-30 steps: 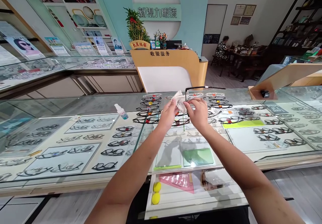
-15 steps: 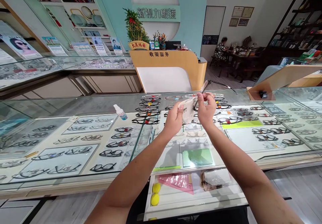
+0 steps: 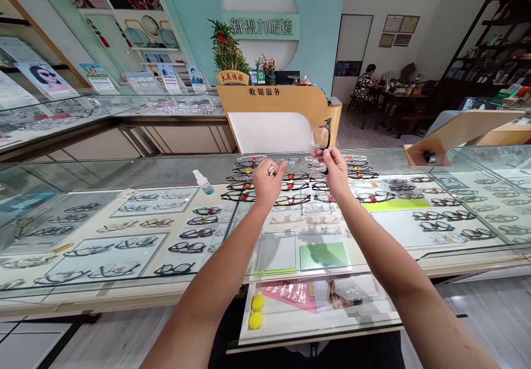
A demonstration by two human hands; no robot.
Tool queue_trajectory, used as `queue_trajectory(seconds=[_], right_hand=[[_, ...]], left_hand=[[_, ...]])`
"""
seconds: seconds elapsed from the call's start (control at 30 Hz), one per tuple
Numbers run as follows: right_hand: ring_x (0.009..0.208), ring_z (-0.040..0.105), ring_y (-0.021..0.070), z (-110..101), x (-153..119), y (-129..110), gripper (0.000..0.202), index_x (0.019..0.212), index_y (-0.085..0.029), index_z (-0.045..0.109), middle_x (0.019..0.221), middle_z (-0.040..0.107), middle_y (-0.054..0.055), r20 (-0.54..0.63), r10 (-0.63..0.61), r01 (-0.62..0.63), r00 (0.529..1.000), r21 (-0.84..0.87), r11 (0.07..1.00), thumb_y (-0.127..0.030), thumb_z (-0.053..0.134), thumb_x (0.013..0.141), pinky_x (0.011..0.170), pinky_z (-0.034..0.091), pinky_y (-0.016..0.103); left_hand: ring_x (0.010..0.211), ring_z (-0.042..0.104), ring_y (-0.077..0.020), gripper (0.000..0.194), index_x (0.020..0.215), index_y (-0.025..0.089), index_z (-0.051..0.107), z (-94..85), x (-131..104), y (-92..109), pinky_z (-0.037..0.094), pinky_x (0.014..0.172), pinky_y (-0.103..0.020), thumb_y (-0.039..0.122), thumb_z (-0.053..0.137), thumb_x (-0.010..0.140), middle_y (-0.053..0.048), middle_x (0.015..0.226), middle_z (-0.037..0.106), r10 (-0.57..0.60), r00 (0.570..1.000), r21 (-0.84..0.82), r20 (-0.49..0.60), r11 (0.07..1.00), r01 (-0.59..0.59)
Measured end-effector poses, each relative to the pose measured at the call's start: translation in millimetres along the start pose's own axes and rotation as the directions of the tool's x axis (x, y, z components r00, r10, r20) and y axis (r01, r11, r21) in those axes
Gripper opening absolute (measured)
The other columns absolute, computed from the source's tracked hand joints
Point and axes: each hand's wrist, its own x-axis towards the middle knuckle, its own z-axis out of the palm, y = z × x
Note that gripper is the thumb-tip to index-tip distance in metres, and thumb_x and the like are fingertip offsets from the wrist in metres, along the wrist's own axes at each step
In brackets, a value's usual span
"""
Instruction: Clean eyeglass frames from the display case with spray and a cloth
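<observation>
Raised above the glass counter, a pair of eyeglasses (image 3: 322, 136) is pinched in the fingers of my right hand (image 3: 337, 172). The glasses are turned on end, with a clear lens and a dark frame part showing at the top. My left hand (image 3: 267, 183) is closed in a fist to the left of them, apart from the glasses. A small pale bit of the cloth (image 3: 271, 170) shows between its fingers; the rest of the cloth is hidden. Beneath both hands lie rows of eyeglass frames (image 3: 292, 198) with coloured tags.
A small white spray bottle (image 3: 203, 182) stands on the glass counter (image 3: 166, 165) to the left. In front of me a drawer (image 3: 286, 329) is pulled out, with yellow balls (image 3: 256, 320) in it. A wooden stand (image 3: 460, 134) is at right. Far back, a person (image 3: 365, 86) sits.
My left hand has moved left, away from the glasses, and the cloth is now bunched in its fist. My right hand has turned the glasses more upright.
</observation>
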Motion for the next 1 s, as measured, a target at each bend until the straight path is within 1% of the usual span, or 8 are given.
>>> queue_trajectory(seconds=[0.23,0.4,0.53,0.7,0.8,0.9,0.93,1.0], right_hand=[[0.097,0.066,0.0239,-8.6,7.5,-63.2,0.044,0.088,-0.026,0.071,0.094,0.077,0.005,0.186,-0.141,0.161,0.972,-0.097,0.982,-0.065,0.062,0.105,0.100,0.049,0.039],[0.088,0.060,0.0213,-11.0,19.8,-135.1,0.044,0.083,-0.023,0.073,0.088,0.072,0.004,0.366,-0.188,0.289,0.911,-0.245,0.925,-0.056,0.059,0.109,0.087,0.046,0.035],[0.076,0.053,0.0169,-8.3,20.5,-178.0,0.041,0.081,-0.022,0.073,0.080,0.064,0.001,0.449,-0.155,0.330,0.880,-0.343,0.879,-0.044,0.056,0.111,0.075,0.040,0.032],[0.066,0.047,0.0136,-0.8,14.9,-190.1,0.040,0.078,-0.021,0.071,0.072,0.060,-0.002,0.422,-0.143,0.329,0.895,-0.412,0.850,-0.037,0.055,0.111,0.066,0.036,0.031],[0.079,0.061,0.0174,5.1,12.4,-180.6,0.030,0.089,-0.023,0.072,0.085,0.069,0.001,0.328,-0.326,0.447,0.887,-0.431,0.784,-0.039,0.058,0.110,0.076,0.048,0.034],[0.118,0.068,0.0287,9.0,9.2,-169.9,0.022,0.118,-0.028,0.071,0.119,0.073,0.009,0.026,-0.656,0.577,0.755,-0.502,0.644,-0.044,0.061,0.107,0.102,0.055,0.048],[0.128,0.066,0.0319,9.4,7.8,-167.6,0.027,0.127,-0.030,0.068,0.128,0.071,0.011,-0.023,-0.701,0.586,0.712,-0.531,0.612,-0.046,0.063,0.106,0.107,0.055,0.052],[0.136,0.064,0.0363,9.3,4.9,-165.4,0.043,0.140,-0.032,0.064,0.141,0.067,0.013,0.004,-0.708,0.588,0.706,-0.562,0.582,-0.050,0.070,0.101,0.111,0.055,0.058]], left_hand=[[0.085,0.063,-0.0210,0.027,0.101,0.023,0.074,-9.3,15.9,48.1,0.048,0.085,-0.034,0.048,0.080,0.097,-0.006,0.097,0.072,0.213,0.977,0.043,-0.023,0.976,-0.211],[0.128,0.065,-0.0332,0.090,0.148,0.026,0.061,-23.7,54.5,108.4,0.055,0.103,-0.043,0.073,0.091,0.077,-0.015,0.146,0.067,0.542,0.839,0.139,0.045,0.829,-0.542],[0.139,0.062,-0.0363,0.090,0.158,0.033,0.053,-35.7,78.3,140.0,0.056,0.108,-0.047,0.077,0.083,0.085,-0.014,0.155,0.064,0.644,0.745,0.234,0.175,0.708,-0.667],[0.128,0.069,-0.0356,0.086,0.155,0.034,0.058,-39.3,82.5,148.0,0.057,0.106,-0.047,0.078,0.082,0.085,-0.013,0.144,0.073,0.698,0.704,0.248,0.132,0.665,-0.705],[0.124,0.070,-0.0344,0.078,0.150,0.033,0.063,-40.6,80.1,146.7,0.058,0.101,-0.046,0.073,0.084,0.086,-0.012,0.141,0.075,0.699,0.712,0.238,0.072,0.681,-0.692],[0.112,0.072,-0.0306,0.074,0.144,0.030,0.066,-44.3,78.7,144.4,0.060,0.092,-0.045,0.064,0.091,0.084,-0.011,0.135,0.075,0.689,0.723,0.238,-0.059,0.713,-0.660],[0.110,0.072,-0.0300,0.074,0.144,0.030,0.066,-45.6,78.4,143.6,0.060,0.091,-0.045,0.063,0.093,0.083,-0.011,0.135,0.075,0.666,0.737,0.244,-0.114,0.738,-0.629],[0.112,0.070,-0.0311,0.076,0.144,0.031,0.065,-47.3,77.8,142.1,0.060,0.095,-0.048,0.062,0.095,0.081,-0.010,0.136,0.072,0.595,0.776,0.246,-0.209,0.800,-0.547]])
